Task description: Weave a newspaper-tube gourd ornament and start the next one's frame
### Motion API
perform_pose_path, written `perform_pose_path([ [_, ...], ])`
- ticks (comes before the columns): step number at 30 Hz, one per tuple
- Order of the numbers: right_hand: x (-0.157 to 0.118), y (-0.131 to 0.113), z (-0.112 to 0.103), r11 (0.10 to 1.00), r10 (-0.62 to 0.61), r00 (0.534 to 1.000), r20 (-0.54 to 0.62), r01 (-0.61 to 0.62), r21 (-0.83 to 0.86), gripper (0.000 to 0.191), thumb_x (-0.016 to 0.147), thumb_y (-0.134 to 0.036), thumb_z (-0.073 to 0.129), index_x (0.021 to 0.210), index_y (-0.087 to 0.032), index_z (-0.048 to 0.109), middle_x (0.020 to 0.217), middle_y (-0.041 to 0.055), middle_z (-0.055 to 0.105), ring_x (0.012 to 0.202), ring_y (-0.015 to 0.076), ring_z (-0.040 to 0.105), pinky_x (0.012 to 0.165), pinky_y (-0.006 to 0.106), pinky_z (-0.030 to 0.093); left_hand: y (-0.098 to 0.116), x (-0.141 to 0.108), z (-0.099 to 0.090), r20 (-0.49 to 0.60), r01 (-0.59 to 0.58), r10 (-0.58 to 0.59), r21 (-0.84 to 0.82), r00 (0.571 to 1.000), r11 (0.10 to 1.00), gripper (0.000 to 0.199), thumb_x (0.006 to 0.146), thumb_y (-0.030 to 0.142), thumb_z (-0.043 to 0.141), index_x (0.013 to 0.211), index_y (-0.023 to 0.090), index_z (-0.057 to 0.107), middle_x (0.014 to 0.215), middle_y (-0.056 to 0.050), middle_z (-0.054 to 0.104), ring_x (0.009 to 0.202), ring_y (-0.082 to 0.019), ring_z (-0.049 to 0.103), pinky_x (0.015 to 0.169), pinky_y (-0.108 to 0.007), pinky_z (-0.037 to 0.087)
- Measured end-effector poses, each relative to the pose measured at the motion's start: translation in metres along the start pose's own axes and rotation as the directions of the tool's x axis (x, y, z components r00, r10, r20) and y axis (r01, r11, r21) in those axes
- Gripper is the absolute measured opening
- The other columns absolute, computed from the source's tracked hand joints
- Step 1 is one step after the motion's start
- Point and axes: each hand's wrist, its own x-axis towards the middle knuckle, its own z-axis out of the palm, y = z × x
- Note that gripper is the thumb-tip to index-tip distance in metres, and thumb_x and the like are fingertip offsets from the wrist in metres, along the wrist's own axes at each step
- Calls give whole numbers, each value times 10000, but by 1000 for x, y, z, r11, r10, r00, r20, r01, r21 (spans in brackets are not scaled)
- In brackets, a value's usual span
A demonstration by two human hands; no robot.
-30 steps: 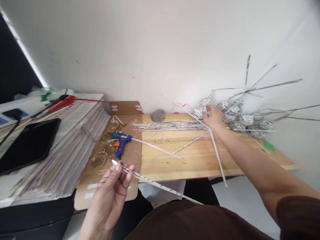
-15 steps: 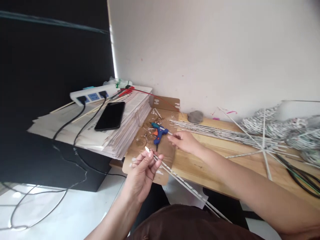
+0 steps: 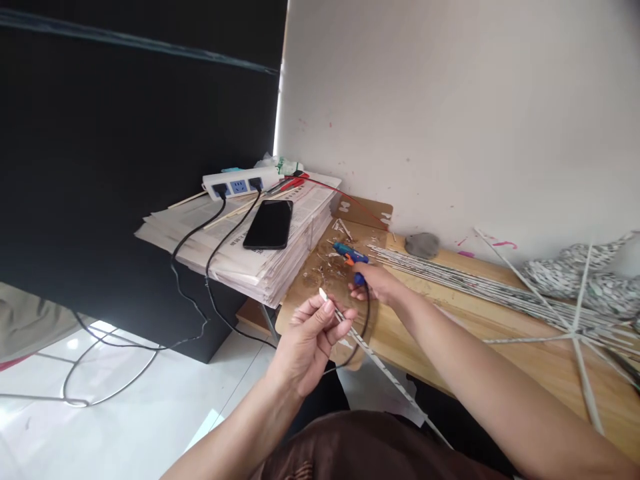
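Note:
My left hand (image 3: 313, 337) pinches a thin rolled paper stick (image 3: 383, 370) near its pale pointed tip, and the stick slants down to the right toward my lap. Beyond it my right hand (image 3: 374, 281) is closed around the handle of a blue glue gun (image 3: 351, 253) with an orange trigger. The gun's nozzle points left over a stained cardboard sheet (image 3: 320, 273) with scraps on it. A black cord hangs from its handle.
Left of the cardboard, a newspaper stack (image 3: 295, 247) bears a black phone (image 3: 269, 224) and a power strip (image 3: 240, 183) with two plugs. Paper sticks (image 3: 470, 287), a grey stone (image 3: 421, 245), a star-shaped stick frame (image 3: 574, 332) and woven pieces (image 3: 565, 270) lie right.
My right hand has gone from the rear of the glue gun to its handle and gripped it. The whole view has shifted, so the surroundings appear farther right.

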Motion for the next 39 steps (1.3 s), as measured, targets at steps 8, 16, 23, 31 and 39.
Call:
perform_pose_path([
  [8,-58,1,16,883,-234,972,-23,223,413,259,851,-381,655,990,-243,485,761,-51,614,449,64,504,400,179,399,9,0,0,-34,-59,59,0,998,998,242,684,192,875,804,123,677,748,-12,715,767,-157,759,694,-188,629],
  [16,-114,6,-17,746,-519,851,-84,498,441,266,913,-454,642,1027,-214,648,661,-36,540,592,113,537,588,263,466,7,-1,0,-44,-83,85,36,995,996,260,693,185,867,843,127,663,707,-2,682,813,-174,761,713,-189,622],
  [23,-135,22,-32,802,-453,889,-68,440,405,345,870,-476,688,1093,-214,672,561,-47,553,549,146,602,567,291,523,-5,6,7,16,-106,105,67,994,992,294,713,202,855,806,163,579,672,25,660,789,-154,751,677,-174,605],
  [31,-146,32,-38,836,-473,877,-83,477,271,304,821,-460,738,1037,-249,704,820,23,713,547,122,628,543,289,603,-13,12,17,-39,-126,132,116,990,985,323,668,224,882,785,155,589,664,26,657,772,-155,746,679,-185,599],
  [39,-149,39,-48,871,-446,887,-121,461,168,301,815,-461,745,1049,-273,722,935,41,764,522,115,619,502,267,570,-19,16,26,-33,-168,175,153,984,974,277,718,226,846,823,157,598,688,21,669,794,-162,749,750,-234,608],
])
